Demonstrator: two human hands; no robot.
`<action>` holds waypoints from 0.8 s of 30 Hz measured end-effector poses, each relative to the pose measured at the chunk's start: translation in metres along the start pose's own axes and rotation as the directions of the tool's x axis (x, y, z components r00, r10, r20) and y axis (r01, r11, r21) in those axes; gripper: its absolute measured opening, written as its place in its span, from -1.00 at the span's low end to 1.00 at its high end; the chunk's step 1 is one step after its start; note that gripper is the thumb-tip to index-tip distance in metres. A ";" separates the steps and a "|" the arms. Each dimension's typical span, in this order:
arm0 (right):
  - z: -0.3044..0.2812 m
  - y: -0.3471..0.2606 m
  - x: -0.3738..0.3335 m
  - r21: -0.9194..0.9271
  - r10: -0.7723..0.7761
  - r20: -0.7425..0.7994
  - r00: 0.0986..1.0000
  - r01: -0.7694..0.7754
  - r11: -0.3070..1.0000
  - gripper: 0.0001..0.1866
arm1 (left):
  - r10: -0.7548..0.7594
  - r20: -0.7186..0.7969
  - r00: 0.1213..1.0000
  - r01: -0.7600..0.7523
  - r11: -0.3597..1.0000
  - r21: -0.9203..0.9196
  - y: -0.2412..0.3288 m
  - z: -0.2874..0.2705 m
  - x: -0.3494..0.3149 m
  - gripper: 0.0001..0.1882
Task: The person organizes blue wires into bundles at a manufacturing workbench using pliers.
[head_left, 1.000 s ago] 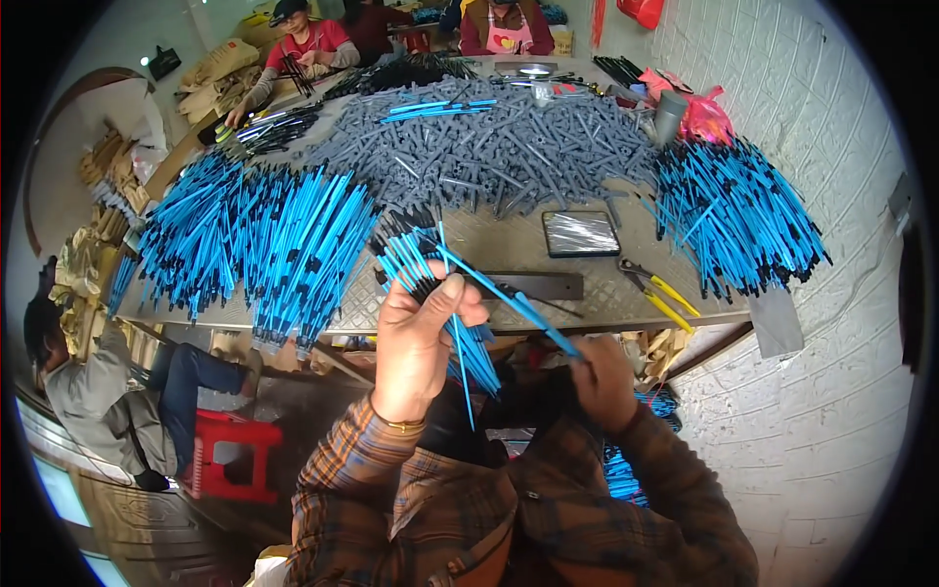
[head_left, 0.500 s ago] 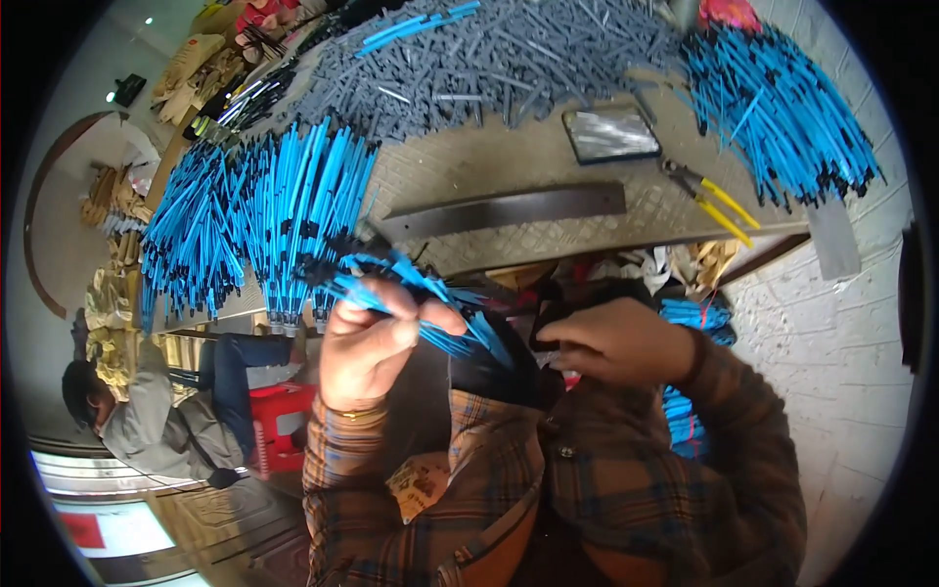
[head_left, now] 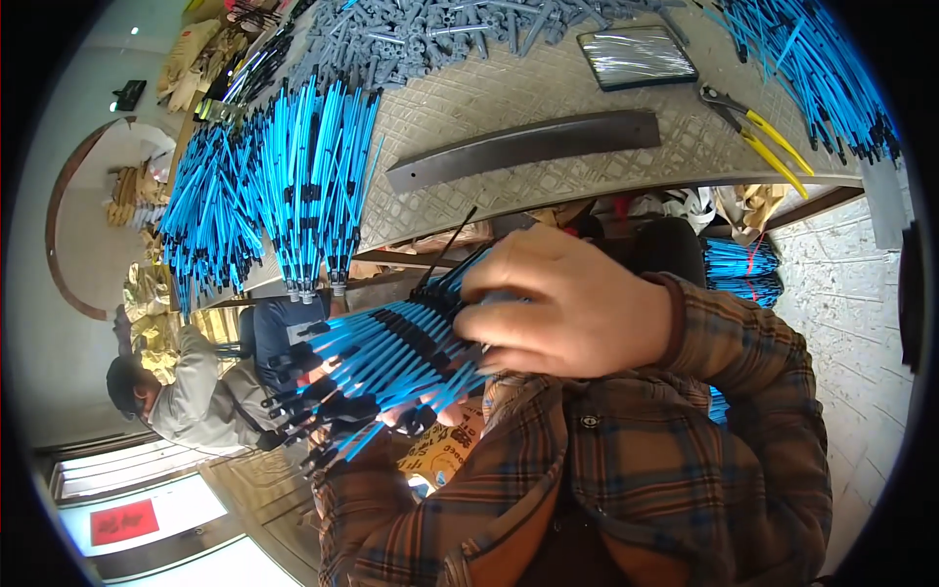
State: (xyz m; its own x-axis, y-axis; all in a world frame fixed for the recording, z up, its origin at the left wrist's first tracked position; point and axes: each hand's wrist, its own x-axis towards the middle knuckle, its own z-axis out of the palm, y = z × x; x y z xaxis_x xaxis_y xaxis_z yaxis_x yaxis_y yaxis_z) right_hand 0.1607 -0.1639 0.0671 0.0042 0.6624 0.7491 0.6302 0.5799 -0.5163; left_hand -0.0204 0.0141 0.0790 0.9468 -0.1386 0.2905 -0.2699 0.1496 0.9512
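Note:
A fanned bundle of thin blue rods with black ends and black joints (head_left: 377,342) is held in front of my chest, its black tips spread toward the left. My left hand (head_left: 440,409) is beneath the bundle, closed around it; most of this hand is hidden behind the rods, with a few fingertips showing below. My right hand (head_left: 572,308) wraps over the bundle's right end, its fingers curled and covering the rods there. A thin dark rod sticks up behind the right fingers.
On the table (head_left: 460,132) lie a curved dark metal strip (head_left: 528,147), yellow-handled pliers (head_left: 758,137), a black-rimmed tray (head_left: 638,57) and a heap of grey plastic parts (head_left: 430,34). Blue rod bundles (head_left: 308,186) overhang the left edge; more lie right (head_left: 812,73). A person (head_left: 210,396) sits at left.
My left hand has gone down and under the bundle, which now fans out to the left. My right hand has moved left onto the bundle. The view has tilted lower.

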 end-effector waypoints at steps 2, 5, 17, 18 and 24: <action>0.001 -0.001 -0.001 -0.024 -0.036 -0.010 0.999 0.035 0.999 -0.74 | 0.029 0.080 0.996 -0.028 1.000 -0.004 -0.004 -0.004 0.001 -0.69; 0.000 -0.003 -0.006 -0.079 -0.100 -0.022 0.995 0.098 0.992 -0.75 | 0.075 0.204 0.976 -0.071 0.997 -0.024 -0.006 -0.002 0.017 -0.63; -0.022 0.004 -0.009 0.184 0.139 0.282 0.949 -0.196 0.963 -0.81 | -0.555 0.220 0.802 0.579 0.813 -0.062 0.021 0.002 0.035 -0.62; -0.029 0.006 -0.009 0.210 0.192 0.265 0.945 -0.251 0.945 -0.78 | -0.555 0.209 0.805 0.578 0.813 -0.067 0.028 0.016 0.022 -0.63; -0.014 0.034 -0.008 0.509 0.306 0.073 0.949 -0.299 0.807 -0.49 | -0.544 0.144 0.827 0.559 0.823 -0.102 0.041 -0.054 0.049 -0.65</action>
State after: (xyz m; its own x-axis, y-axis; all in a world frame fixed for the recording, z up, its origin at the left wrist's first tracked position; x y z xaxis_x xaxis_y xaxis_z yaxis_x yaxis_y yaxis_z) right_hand 0.1936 -0.1564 0.0491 0.1402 0.8409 0.5227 0.1117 0.5111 -0.8522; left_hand 0.0241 0.0668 0.1270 0.9043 -0.3365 -0.2626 0.3254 0.1451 0.9344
